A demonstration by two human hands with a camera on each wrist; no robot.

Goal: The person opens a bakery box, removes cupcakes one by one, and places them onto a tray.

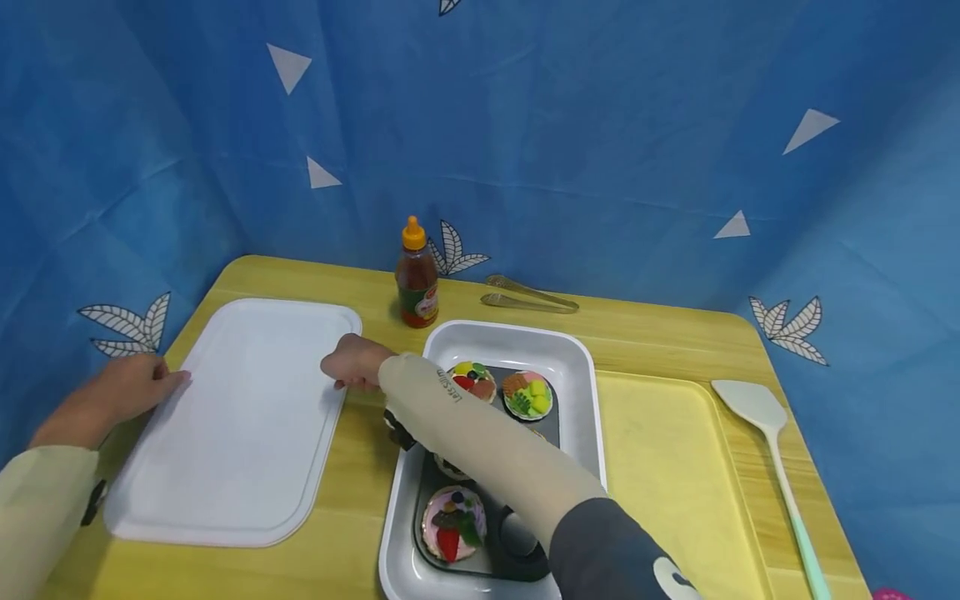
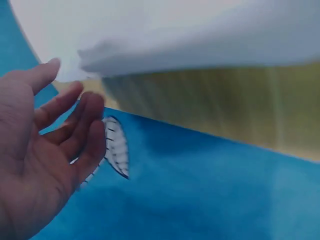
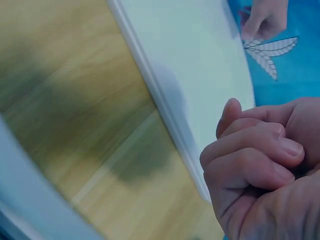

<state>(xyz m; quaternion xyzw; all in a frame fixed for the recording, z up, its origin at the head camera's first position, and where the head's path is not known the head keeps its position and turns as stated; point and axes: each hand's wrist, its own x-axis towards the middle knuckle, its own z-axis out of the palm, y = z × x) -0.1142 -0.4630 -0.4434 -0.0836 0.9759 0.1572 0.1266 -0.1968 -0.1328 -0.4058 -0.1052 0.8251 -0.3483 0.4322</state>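
A white rectangular tray [image 1: 251,417] lies on the left of the table. At its left edge, my left hand [image 1: 123,392] reaches its thumb to the rim. In the left wrist view this hand [image 2: 60,135] has loosely bent fingers with a gap between thumb and forefinger; whether they touch the tray's underside is unclear. My right hand [image 1: 357,361] is near the upper right edge of the tray. The right wrist view shows its fingers [image 3: 250,160] curled in, with nothing visible inside. A shadow falls on the tray beside it.
Under my right forearm, a grey-white tray [image 1: 592,417] holds a dark muffin tin [image 1: 517,575] with several toy tarts [image 1: 453,523]. A sauce bottle [image 1: 417,283] and metal tongs [image 1: 528,297] are at the back. A yellow tray [image 1: 667,467] and a spatula [image 1: 780,467] lie right.
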